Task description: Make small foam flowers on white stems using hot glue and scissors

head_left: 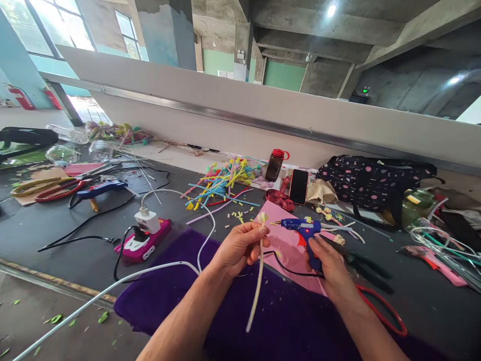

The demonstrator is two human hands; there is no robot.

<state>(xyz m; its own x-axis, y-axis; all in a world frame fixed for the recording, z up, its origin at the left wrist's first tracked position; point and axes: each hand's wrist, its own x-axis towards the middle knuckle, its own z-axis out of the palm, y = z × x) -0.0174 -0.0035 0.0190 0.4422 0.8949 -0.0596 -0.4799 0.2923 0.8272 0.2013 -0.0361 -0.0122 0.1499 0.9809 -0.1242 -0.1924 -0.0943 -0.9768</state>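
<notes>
Pinched between the thumb and fingers of my left hand (244, 245) is a cream pipe-cleaner stem (256, 296), its lower end hanging free. A small pale yellow and lilac bud (262, 217) tops the stem, just above my fingertips. My right hand (330, 260) is wrapped around the handle of a blue glue gun (302, 226) with an orange trigger and a small red light. The nozzle points left at the bud, with a small gap between them. Below both hands lie a pink sheet (280, 238) and a purple cloth (180, 260).
A magenta power strip (150, 245) with a white charger stands left, its cables crossing the table. Coloured pipe cleaners (229, 180), a bottle (275, 165) and a phone (298, 186) lie behind. Pliers (368, 268) are at right. Another blue glue gun (103, 189) and scissors (62, 189) sit far left.
</notes>
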